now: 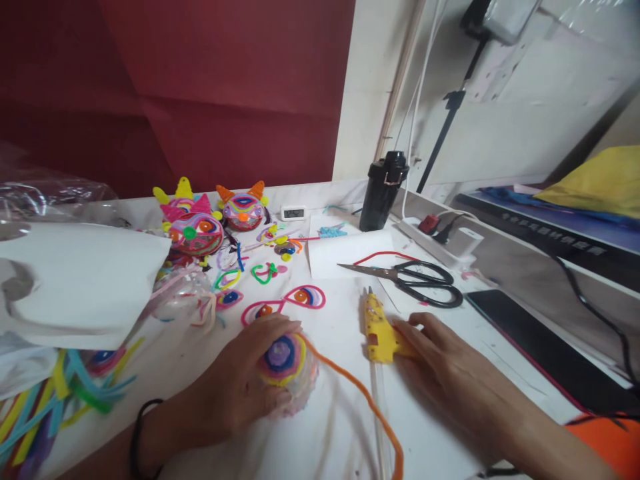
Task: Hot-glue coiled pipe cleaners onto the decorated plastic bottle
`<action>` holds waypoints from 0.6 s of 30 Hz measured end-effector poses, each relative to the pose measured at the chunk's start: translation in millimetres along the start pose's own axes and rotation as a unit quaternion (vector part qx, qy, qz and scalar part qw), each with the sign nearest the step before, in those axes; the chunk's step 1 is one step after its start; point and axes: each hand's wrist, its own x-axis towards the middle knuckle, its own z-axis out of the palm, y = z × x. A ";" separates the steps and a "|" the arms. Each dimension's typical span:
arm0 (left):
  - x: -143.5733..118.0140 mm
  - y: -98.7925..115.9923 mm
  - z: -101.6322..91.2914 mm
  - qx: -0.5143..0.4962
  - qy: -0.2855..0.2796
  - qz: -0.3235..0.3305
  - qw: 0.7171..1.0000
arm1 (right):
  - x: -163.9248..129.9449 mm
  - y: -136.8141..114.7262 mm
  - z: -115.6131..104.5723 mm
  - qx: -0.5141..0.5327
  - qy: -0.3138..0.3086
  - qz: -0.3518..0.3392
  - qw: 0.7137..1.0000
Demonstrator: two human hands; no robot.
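Observation:
My left hand is wrapped round a clear ball near the front of the table. Coiled rings of purple, blue and yellow pipe cleaner cover its top. From the coil an orange pipe cleaner trails toward the lower right. At the right, the fingers of my right hand close on the handle of a yellow glue gun, which lies with its nozzle pointing away and a clear glue stick behind it. Just beyond the ball lies a pink pipe cleaner loop pair with orange eye shapes.
Black-handled scissors rest behind the glue gun, near a black bottle and a power strip. Decorated balls stand at the back left. Loose pipe cleaners and white paper lie left; a dark phone-like slab lies right.

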 end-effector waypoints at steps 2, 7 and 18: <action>0.4 0.9 0.1 0.002 0.005 0.004 1.000 | 3.6 0.1 1.4 0.017 -0.015 0.008 1.000; 0.9 1.6 -0.3 0.009 0.008 0.020 1.000 | 9.2 1.5 1.8 0.084 -0.052 -0.004 0.995; 0.8 -7.4 4.9 0.010 0.004 0.031 0.999 | -32.9 39.3 -32.1 0.300 0.136 0.168 0.929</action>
